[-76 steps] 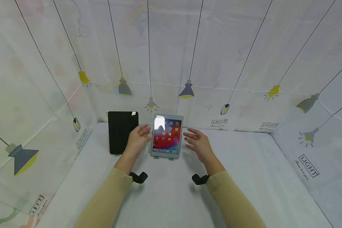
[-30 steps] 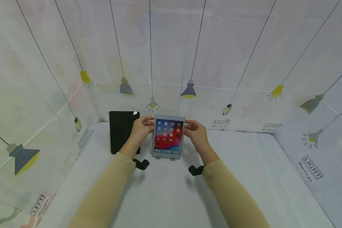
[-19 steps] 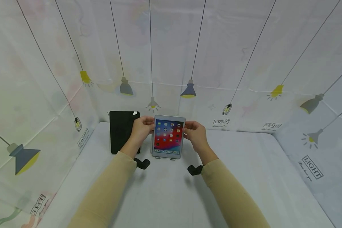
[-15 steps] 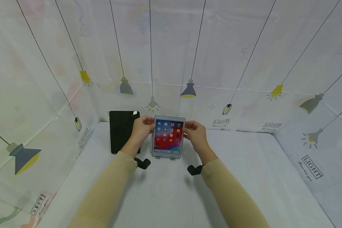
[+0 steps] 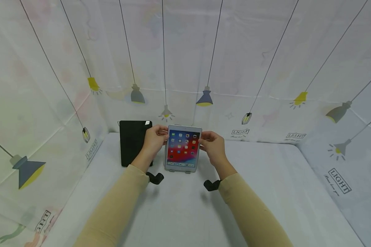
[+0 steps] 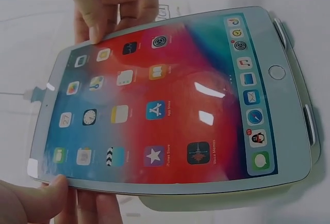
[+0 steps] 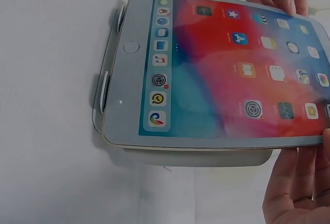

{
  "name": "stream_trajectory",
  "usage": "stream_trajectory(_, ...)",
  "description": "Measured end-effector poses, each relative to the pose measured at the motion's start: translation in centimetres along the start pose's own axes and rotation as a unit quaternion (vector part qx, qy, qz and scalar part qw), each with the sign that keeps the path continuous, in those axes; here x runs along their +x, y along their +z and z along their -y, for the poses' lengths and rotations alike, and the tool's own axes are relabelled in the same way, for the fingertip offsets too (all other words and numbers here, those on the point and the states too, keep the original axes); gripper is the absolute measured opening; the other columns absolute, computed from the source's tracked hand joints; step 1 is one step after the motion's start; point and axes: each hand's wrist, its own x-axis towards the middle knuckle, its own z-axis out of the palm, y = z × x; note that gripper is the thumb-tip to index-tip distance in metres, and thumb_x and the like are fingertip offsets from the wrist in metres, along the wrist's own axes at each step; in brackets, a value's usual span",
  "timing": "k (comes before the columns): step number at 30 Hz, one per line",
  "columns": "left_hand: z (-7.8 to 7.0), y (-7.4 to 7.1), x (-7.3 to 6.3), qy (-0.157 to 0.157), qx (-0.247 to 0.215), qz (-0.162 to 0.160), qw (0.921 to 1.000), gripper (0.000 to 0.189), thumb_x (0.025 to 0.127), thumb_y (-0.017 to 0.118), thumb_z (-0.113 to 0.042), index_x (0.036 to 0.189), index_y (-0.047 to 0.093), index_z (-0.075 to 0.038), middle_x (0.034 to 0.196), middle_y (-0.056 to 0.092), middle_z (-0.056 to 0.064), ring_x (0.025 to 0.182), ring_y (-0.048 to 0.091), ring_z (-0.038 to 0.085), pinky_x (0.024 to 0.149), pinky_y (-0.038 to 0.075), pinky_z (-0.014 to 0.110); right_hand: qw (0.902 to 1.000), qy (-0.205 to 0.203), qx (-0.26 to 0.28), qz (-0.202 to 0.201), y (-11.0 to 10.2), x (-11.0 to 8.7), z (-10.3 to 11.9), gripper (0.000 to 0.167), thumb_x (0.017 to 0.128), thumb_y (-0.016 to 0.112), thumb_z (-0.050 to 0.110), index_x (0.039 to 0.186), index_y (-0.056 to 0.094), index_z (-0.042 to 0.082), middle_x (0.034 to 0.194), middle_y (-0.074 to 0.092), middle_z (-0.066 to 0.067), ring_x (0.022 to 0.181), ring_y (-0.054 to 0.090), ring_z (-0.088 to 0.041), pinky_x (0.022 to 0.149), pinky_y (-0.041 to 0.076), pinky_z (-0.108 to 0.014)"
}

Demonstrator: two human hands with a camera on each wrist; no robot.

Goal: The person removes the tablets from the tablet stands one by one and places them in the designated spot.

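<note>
A white-framed tablet (image 5: 183,148) with a lit home screen leans on a pale stand (image 7: 206,158), its lower edge at the stand's two small hooks. My left hand (image 5: 154,139) pinches its left edge near the top, thumb on the front rim and fingers behind. On the opposite edge, at about the same height, my right hand (image 5: 214,145) pinches it the same way. Both wrist views show the thumbs on the rim; the fingers behind are partly hidden. Just behind my left hand stands a black tablet-shaped panel (image 5: 131,144), partly covered by that hand.
A white-covered table (image 5: 250,192) lies under everything. Behind it hangs a pale curtain (image 5: 179,61) printed with lamps. A thin cable (image 6: 18,95) runs to the tablet's top edge in the left wrist view. Black wrist mounts (image 5: 155,178) stick out below the sleeves.
Both hands have come in from beside the tablet and taken hold of its two side edges. The tablet has tipped slightly on the stand. Over the last half second little has moved.
</note>
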Motion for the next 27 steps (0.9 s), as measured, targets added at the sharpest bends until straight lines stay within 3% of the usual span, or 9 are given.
stream_trajectory(11,-0.6,0.3,-0.6,-0.009,0.011,-0.009,0.9999,0.020,0.104,0.066,0.000,0.121,0.072,-0.009,0.110,0.068,0.012,0.097,0.067,0.023,0.082,0.065,0.030,1.0000,0.000,-0.003,-0.009,-0.4,-0.5,0.6,0.019,0.100,0.075,0.007,0.118,0.077,0.011,0.113,0.074,-0.008,0.105,0.073,-0.024,0.086,0.068,-0.035)
stream_trajectory(22,-0.2,0.4,-1.6,-0.031,0.009,0.001,0.9995,0.019,0.104,0.066,-0.003,0.120,0.071,-0.011,0.111,0.068,0.011,0.101,0.067,0.027,0.093,0.065,0.041,0.9997,0.013,-0.022,-0.003,-1.0,-1.4,0.3,0.019,0.101,0.075,0.010,0.119,0.077,0.013,0.115,0.071,-0.010,0.106,0.073,-0.026,0.086,0.068,-0.035)
stream_trajectory(27,0.1,0.4,-1.9,-0.035,0.002,0.007,0.9994,0.018,0.104,0.066,-0.003,0.120,0.072,-0.010,0.108,0.068,0.011,0.098,0.067,0.028,0.087,0.065,0.039,0.9997,0.004,-0.025,-0.003,-1.2,-2.0,0.2,0.020,0.100,0.076,0.008,0.119,0.077,0.010,0.111,0.071,-0.011,0.099,0.075,-0.023,0.089,0.068,-0.043)
